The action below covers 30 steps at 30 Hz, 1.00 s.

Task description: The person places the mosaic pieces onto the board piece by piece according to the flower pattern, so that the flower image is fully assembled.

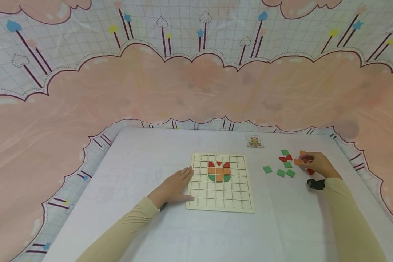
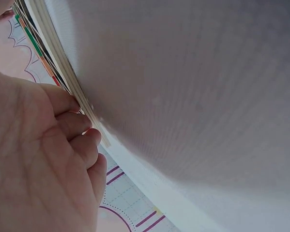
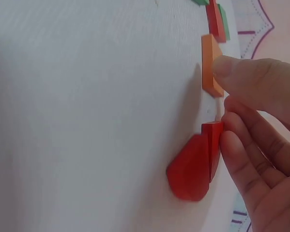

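My left hand (image 1: 177,185) rests at the left edge of a pale wooden grid board (image 1: 235,196), its fingertips on the rim; the left wrist view shows them against the board's side. Red, orange and green tiles (image 1: 219,171) form a tulip-like shape in the upper middle of the grid. My right hand (image 1: 319,163) is low over the loose tiles at the right. In the right wrist view its thumb tip touches an orange tile (image 3: 207,63), with loosely bent fingers below. Red tiles (image 3: 188,169) lie right by those fingers.
Several loose green tiles (image 1: 281,173) and a few red tiles (image 1: 283,159) lie left of my right hand. A small pattern card (image 1: 255,141) sits behind the board's right corner. A patterned cloth (image 1: 196,87) hangs behind the white table (image 1: 134,145).
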Motion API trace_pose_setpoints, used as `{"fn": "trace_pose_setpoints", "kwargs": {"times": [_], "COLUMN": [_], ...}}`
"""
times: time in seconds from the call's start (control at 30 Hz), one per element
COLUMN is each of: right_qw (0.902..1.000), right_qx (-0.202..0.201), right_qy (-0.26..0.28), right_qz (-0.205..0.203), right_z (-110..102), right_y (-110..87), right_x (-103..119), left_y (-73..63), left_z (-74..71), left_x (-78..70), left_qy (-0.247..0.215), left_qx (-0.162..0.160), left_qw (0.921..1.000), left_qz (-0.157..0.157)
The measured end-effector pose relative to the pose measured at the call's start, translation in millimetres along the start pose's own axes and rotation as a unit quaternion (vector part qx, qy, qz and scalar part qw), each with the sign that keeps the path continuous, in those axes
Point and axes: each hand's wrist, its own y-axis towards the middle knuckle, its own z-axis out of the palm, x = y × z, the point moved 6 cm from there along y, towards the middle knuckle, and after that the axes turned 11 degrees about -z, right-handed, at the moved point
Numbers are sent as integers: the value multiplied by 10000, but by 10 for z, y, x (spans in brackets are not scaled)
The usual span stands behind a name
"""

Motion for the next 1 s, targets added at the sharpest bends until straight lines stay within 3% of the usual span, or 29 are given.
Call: {"fn": "trace_pose_setpoints", "kwargs": {"times": [0.23,0.43,0.67,1.0], "right_qw": [9998,9997,9988,9979], "right_qx": [-115,-83,11,36], "right_qy": [-116,-22,-266,-299], "right_qz": [-92,-208,-419,-577], "right_z": [-13,70,157,234], "right_y": [-7,35,76,86], "right_x": [24,139,327,358], "left_y": [-17,1,2,-3], "left_z": [-18,-7,-12,-7], "left_x": [5,9,3,1], "left_qy": [-151,-144,-18,2], "left_qx": [-96,-36,13,27], "left_qw": [9998,9999,10000,10000], "left_qz": [92,58,-36,-20]}}
